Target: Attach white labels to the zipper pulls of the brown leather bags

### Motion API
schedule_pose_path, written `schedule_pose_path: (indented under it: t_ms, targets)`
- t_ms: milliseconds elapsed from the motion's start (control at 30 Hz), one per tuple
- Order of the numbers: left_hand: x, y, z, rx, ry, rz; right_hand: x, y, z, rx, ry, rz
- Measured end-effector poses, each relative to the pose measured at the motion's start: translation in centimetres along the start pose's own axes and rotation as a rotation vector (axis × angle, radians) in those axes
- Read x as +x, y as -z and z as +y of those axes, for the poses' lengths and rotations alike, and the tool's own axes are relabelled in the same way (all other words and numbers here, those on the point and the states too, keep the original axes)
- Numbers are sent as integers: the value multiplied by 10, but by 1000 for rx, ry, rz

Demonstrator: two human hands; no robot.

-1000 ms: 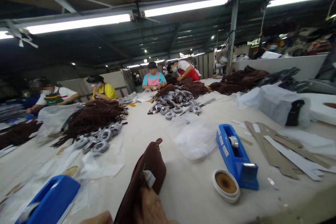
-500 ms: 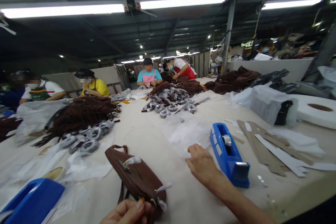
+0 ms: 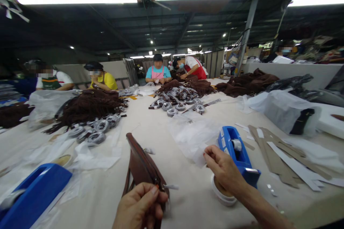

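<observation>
My left hand (image 3: 142,204) is closed in a pinch on the end of a small brown leather bag (image 3: 143,164), by its zipper. The bag stands tilted on its narrow side, white wrapping on its metal fittings and its strap hanging at the left. To the right, my right hand (image 3: 221,166) has its fingertips pinched at the near edge of a clear plastic bag (image 3: 188,134) lying flat. A blue tape dispenser (image 3: 235,150) stands just beyond that wrist. Below the hand lies a white roll (image 3: 224,198) with a brown core, partly covered by the forearm.
Another blue tape dispenser (image 3: 34,195) stands at the left front. Grey-wrapped straps (image 3: 96,137) and brown fringed bags (image 3: 88,109) are heaped beyond it, with a second heap (image 3: 185,96) mid-table. Card strips (image 3: 279,157) lie at right. Several co-workers sit or lean across the table.
My left hand has turned the brown bag more upright and edge-on. My right hand has gone from spread over the plastic bag's edge to a pinch there. The white roll has come into view.
</observation>
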State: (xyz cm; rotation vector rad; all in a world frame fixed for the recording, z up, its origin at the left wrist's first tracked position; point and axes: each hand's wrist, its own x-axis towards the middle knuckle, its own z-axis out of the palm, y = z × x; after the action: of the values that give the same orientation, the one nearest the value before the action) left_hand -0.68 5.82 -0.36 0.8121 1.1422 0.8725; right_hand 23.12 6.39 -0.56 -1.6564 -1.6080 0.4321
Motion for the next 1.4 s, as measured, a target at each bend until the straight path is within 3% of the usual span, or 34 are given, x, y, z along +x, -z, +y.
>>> schedule_pose_path:
  t_ms: [100, 200, 300, 400, 533, 733, 1033, 1400]
  targets:
    - [-5, -10, 4, -43, -21, -2, -15, -6, -26, 508, -63, -245]
    - [-9, -17, 8, -133, -25, 1, -23, -20, -44, 581, -51, -418]
    - [-12, -19, 11, -164, -26, 15, -28, -37, -53, 539, 11, -372]
    - [-13, -21, 12, -199, -7, 51, -34, -51, -56, 747, -135, -316]
    - [-13, -24, 13, -243, 2, 63, -44, -58, -58, 1013, -296, -387]
    - [-9, -20, 15, -141, 36, -9, -47, -59, -56, 992, -340, -290]
    - [-6, -16, 20, -104, 26, -39, -57, -63, -54, 1066, -479, -373]
    - [-5, -20, 19, -111, 29, 40, -52, -69, -58, 1080, -466, -354]
